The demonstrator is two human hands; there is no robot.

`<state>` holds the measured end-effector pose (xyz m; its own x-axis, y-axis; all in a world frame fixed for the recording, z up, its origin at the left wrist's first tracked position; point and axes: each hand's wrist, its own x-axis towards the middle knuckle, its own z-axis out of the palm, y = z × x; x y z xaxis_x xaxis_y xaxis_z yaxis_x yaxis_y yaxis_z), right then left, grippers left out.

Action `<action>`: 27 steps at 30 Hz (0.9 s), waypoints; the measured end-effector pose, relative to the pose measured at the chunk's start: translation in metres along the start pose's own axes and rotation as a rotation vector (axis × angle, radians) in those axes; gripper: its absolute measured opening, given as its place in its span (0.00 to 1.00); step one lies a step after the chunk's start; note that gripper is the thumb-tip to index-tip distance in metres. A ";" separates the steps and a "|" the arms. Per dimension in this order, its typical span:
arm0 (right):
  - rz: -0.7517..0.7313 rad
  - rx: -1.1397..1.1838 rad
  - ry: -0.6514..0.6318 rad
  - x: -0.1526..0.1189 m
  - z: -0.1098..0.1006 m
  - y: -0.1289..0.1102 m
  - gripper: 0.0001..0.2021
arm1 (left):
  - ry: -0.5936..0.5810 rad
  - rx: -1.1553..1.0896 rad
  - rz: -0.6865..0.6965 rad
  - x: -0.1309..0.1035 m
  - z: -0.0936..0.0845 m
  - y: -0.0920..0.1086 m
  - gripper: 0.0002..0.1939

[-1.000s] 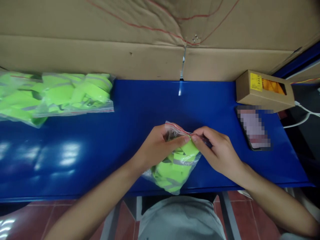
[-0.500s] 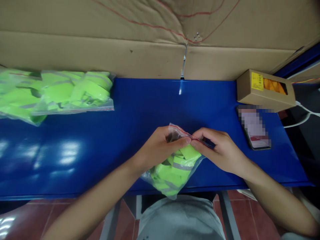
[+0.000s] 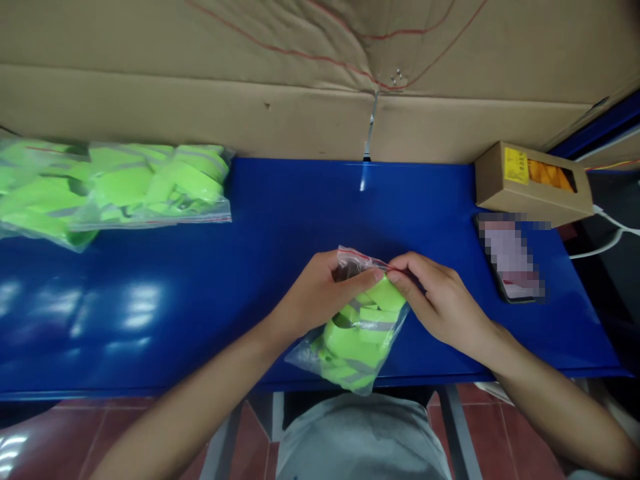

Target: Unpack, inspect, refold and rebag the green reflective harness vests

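Between my hands hangs a clear zip bag (image 3: pixel 361 327) with a red line along its top edge. Folded bright yellow-green fabric with grey reflective strips fills it. My left hand (image 3: pixel 325 293) grips the bag's upper part, thumb in front and fingers behind. At the top right corner, my right hand (image 3: pixel 435 293) pinches the red-lined seal between thumb and forefinger. Both hands are closed on the bag, their tips close together. The bag's lower end tilts toward me over the table's front edge.
More filled zip bags (image 3: pixel 155 183) lie at the back left of the blue table (image 3: pixel 280 200). On the right are a cardboard box (image 3: pixel 540 190) with a window showing orange contents and a phone (image 3: pixel 513 260). White cables (image 3: pixel 607 243) run beside them. Brown cardboard (image 3: pixel 200 113) lines the back.
My right fingertips have shifted slightly right along the seal, apart from my left thumb. The bag's lower part has swung a little to the right.
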<state>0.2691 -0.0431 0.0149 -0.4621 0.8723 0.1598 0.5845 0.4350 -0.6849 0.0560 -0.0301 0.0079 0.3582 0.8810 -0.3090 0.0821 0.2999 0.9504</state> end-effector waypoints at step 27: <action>0.131 0.261 -0.110 0.003 -0.013 -0.005 0.10 | -0.045 -0.071 0.026 -0.001 -0.004 0.006 0.12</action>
<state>0.2732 -0.0396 0.0279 -0.4716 0.8818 -0.0103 0.4594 0.2357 -0.8564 0.0518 -0.0280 0.0134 0.4010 0.8721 -0.2804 0.0068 0.3032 0.9529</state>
